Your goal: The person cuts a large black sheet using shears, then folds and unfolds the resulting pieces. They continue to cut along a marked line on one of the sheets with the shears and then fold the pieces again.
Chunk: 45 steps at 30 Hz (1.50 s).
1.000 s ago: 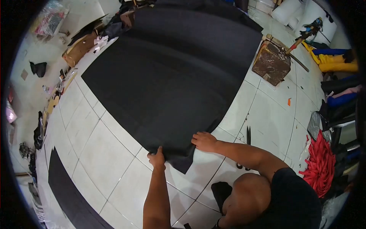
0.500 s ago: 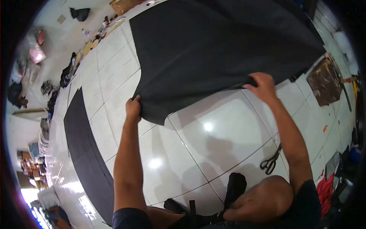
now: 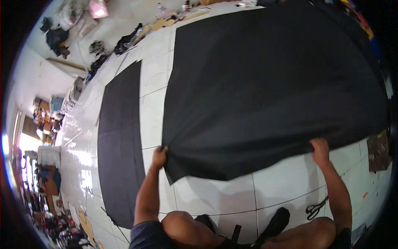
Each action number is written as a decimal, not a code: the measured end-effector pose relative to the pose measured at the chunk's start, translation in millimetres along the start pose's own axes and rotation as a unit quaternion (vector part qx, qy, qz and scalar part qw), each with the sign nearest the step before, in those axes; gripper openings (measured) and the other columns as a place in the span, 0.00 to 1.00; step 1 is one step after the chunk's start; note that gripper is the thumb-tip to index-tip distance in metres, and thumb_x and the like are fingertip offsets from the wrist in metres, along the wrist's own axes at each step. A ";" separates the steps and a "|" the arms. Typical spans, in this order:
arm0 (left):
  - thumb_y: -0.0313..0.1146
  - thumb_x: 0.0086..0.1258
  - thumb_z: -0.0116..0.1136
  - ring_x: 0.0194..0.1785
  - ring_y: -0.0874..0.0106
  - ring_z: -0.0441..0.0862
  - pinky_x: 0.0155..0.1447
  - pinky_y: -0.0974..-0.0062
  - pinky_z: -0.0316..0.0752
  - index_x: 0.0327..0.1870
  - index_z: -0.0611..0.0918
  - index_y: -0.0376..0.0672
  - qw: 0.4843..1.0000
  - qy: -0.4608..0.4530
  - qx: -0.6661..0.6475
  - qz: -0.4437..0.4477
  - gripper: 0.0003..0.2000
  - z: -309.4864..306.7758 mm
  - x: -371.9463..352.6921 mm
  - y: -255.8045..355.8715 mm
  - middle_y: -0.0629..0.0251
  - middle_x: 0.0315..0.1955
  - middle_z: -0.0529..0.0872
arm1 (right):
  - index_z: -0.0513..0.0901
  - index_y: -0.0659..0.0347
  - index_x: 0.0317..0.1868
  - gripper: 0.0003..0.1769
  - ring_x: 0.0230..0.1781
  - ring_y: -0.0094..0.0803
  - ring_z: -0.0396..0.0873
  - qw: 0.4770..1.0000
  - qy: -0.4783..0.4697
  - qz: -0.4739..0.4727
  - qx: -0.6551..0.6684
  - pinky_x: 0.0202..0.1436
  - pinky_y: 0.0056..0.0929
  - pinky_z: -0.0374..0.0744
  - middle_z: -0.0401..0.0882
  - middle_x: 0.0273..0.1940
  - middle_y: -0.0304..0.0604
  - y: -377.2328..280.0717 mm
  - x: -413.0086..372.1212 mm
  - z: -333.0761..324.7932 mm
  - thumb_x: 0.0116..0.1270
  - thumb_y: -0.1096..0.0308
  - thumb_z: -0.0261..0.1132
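A large sheet of black fabric [image 3: 265, 91] spreads over the tiled floor in front of me, its near edge wavy and partly lifted. My left hand [image 3: 159, 157] pinches it close to the near left corner, and creases fan out from that grip. Farther right, my right hand [image 3: 319, 151] is closed on the near edge, with its fingertips partly hidden. A narrower strip of the same dark fabric [image 3: 120, 141] lies flat to the left, apart from the big sheet. Black-handled scissors [image 3: 316, 210] rest on the tiles beside my right forearm.
White floor tiles [image 3: 215, 195] show between my feet and the fabric. At right, a brown board [image 3: 379, 151] lies by the sheet's edge. Black bags and scraps [image 3: 126, 40] line the wall at upper left. Piled goods [image 3: 54, 216] stand at lower left.
The sheet has come nearer to me and spread wider and flatter. Both hands have moved lower in view, still at its near edge. The view has turned, shifting the strip rightward.
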<state>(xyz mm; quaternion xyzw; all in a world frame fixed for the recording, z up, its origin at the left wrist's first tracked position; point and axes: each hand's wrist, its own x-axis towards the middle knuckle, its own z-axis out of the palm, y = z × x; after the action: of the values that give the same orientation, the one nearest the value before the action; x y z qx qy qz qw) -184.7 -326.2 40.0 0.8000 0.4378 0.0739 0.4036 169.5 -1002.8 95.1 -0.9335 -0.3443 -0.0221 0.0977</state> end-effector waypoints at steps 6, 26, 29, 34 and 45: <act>0.45 0.69 0.60 0.53 0.45 0.82 0.57 0.56 0.75 0.48 0.82 0.31 0.974 0.129 0.120 -0.140 0.21 -7.0 -69.6 -79.9 0.38 0.45 0.85 | 0.83 0.66 0.46 0.26 0.50 0.57 0.79 0.996 -0.024 -0.031 0.080 0.56 0.51 0.76 0.82 0.48 0.55 -65.5 -33.4 38.3 0.44 0.89 0.59; 0.44 0.67 0.63 0.55 0.47 0.82 0.58 0.58 0.76 0.51 0.80 0.30 0.990 0.107 0.046 -0.077 0.23 -13.3 -102.3 -59.9 0.40 0.48 0.85 | 0.77 0.69 0.56 0.25 0.55 0.56 0.77 0.988 0.059 0.136 -0.037 0.61 0.44 0.73 0.81 0.50 0.57 67.0 -90.6 44.4 0.54 0.85 0.57; 0.44 0.68 0.63 0.56 0.46 0.81 0.59 0.58 0.75 0.53 0.79 0.31 0.993 0.085 0.057 -0.063 0.23 -3.9 -97.2 -55.4 0.39 0.50 0.84 | 0.77 0.67 0.60 0.28 0.56 0.57 0.78 0.987 0.105 0.119 0.020 0.62 0.44 0.74 0.81 0.52 0.58 63.8 -76.3 47.0 0.56 0.84 0.58; 0.47 0.66 0.65 0.57 0.51 0.82 0.60 0.60 0.76 0.60 0.77 0.31 0.990 0.124 -0.007 -0.065 0.30 -6.3 -91.5 -69.0 0.41 0.53 0.84 | 0.81 0.58 0.61 0.30 0.60 0.52 0.75 0.989 -0.086 0.119 -0.035 0.67 0.45 0.70 0.79 0.59 0.55 43.6 -99.9 39.6 0.55 0.83 0.64; 0.39 0.69 0.64 0.48 0.50 0.84 0.54 0.61 0.76 0.50 0.80 0.26 0.991 0.110 0.059 -0.038 0.21 -2.5 -118.1 -78.8 0.40 0.42 0.86 | 0.74 0.54 0.68 0.38 0.65 0.49 0.71 0.974 -0.070 0.150 -0.152 0.69 0.49 0.69 0.73 0.65 0.52 1.1 -111.3 15.0 0.53 0.82 0.64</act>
<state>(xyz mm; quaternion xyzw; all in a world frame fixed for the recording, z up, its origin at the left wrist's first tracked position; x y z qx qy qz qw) -307.9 -391.7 13.4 0.7921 0.5137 0.1199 0.3070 85.1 -1071.7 68.2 -0.9776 -0.1991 0.0060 -0.0677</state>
